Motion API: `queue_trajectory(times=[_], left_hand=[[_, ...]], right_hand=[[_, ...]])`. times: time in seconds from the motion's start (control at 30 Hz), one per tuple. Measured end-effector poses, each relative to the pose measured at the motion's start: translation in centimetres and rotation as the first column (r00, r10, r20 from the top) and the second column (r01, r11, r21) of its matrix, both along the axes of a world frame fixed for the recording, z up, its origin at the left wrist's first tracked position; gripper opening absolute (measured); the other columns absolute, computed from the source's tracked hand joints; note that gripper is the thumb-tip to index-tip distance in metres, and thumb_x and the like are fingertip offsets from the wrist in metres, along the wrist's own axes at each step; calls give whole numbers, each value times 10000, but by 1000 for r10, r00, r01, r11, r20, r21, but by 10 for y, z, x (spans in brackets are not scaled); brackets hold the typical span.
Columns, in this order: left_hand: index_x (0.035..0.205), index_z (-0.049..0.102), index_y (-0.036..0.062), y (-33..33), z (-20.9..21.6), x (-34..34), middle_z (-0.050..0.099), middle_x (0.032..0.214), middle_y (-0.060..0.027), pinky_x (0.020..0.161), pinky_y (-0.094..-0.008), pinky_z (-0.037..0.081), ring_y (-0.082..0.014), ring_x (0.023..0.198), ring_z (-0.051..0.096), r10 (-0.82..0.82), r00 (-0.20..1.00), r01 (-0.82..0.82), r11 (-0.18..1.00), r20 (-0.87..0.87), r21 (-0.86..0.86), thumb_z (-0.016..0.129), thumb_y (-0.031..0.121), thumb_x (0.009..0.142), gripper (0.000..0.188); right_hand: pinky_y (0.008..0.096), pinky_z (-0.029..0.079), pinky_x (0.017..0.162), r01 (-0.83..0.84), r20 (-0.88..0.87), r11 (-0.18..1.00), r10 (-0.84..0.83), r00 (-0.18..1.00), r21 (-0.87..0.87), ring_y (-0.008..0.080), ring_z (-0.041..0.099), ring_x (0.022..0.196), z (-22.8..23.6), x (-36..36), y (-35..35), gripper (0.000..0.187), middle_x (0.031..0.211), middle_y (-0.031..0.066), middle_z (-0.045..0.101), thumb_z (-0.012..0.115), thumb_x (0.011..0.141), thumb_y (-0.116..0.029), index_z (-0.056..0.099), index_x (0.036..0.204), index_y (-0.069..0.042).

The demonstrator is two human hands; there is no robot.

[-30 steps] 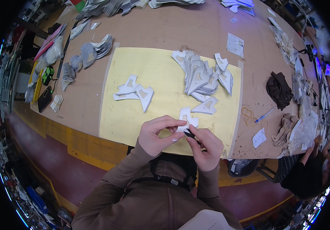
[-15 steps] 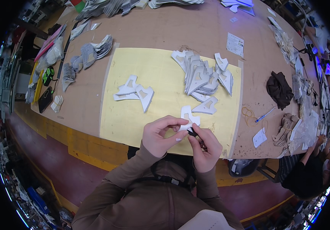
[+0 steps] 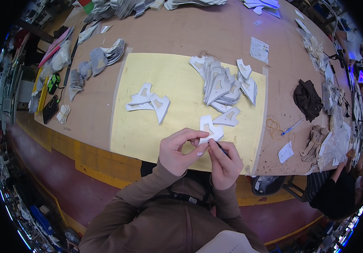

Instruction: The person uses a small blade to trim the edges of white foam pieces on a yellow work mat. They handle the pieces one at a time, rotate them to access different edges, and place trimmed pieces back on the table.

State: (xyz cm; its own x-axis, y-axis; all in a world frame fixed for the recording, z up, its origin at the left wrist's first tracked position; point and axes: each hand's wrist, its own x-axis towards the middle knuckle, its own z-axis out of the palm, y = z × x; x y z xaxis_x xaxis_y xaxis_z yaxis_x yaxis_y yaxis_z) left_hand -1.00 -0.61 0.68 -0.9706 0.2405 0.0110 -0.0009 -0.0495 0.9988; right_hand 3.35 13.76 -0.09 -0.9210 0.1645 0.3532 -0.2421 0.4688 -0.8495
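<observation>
A white cut-out piece with a notched opening is pinched at its near edge between the thumb and fingers of my left hand. My right hand is closed on a small dark slim tool, its kind hidden by the fingers. Both sets of fingertips meet at the near edge of the piece. Beyond it lies another white piece, and past that a heaped stack of like pieces. A few more white pieces rest to the left on the yellow sheet.
Grey stacked pieces lie at the far left of the brown-covered table. To the right are a dark cloth, a blue pen, rubber bands and a white tag. Another person is at the right edge.
The white piece has turned slightly and shifted a little to the right in my left hand. My right fingers have re-angled the dark tool, which now points away from its earlier position.
</observation>
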Motion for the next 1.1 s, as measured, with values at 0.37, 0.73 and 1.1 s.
queue_trajectory(times=[0.37, 0.73, 1.1], left_hand=[[1107, 661, -38, -1, 0, -4, 635, 891, -78, 749, -252, 464, -123, 806, 562, -36, 999, 36, 999, -32, -5, 689, -42, 818, 291], [1100, 664, -25, -7, -6, -12, 638, 893, -83, 740, -257, 464, -137, 798, 567, -3, 998, -10, 981, -68, -193, 684, -26, 821, 280], [1197, 575, -25, -20, 11, -16, 650, 976, -106, 783, -295, 496, -154, 884, 616, -340, 935, 320, 932, -99, -170, 607, -66, 854, 346]], right_hand=[[198, 345, 555, 174, 310, 529, 180, 934, -830, 79, 467, 655, 0, 11, 0, 211, 828, 51, 574, 606, 861, 50, 664, 1063, 41], [285, 435, 528, -287, 277, 957, 266, 923, 38, 167, 537, 574, 14, 4, 5, 392, 800, 84, 565, 640, 810, 51, 677, 1175, -86], [296, 495, 597, -197, 126, 979, 202, 971, -52, 224, 643, 684, 36, -3, 26, 408, 844, 129, 644, 690, 736, 79, 664, 1137, 9]])
